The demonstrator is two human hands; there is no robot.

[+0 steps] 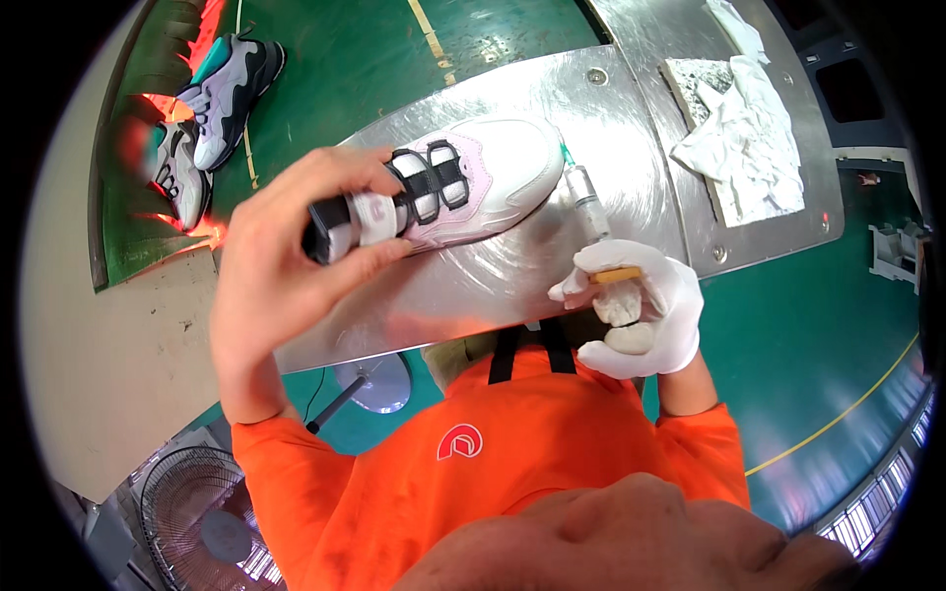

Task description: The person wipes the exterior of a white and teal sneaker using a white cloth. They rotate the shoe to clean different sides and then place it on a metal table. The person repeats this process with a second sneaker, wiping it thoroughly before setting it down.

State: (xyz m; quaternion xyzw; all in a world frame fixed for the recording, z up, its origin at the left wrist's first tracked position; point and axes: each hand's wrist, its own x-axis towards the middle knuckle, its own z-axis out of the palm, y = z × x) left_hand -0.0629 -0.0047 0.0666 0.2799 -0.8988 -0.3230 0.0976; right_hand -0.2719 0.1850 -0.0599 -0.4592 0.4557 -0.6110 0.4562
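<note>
A white and pale pink sneaker [493, 172] with black straps lies on its side on a shiny metal plate [512, 266]. My bare left hand [286, 246] grips its heel end. My right hand [641, 310], in a white glove, holds a clear syringe-like applicator [588, 202] with its green tip against the shoe's sole near the toe. A crumpled bit of white cloth is tucked in that same gloved hand.
Two grey, teal and black sneakers [212, 108] lie on the green surface at the far left. Crumpled white rags [749, 138] sit on the metal plate at the right. A floor fan [207, 522] stands at the lower left.
</note>
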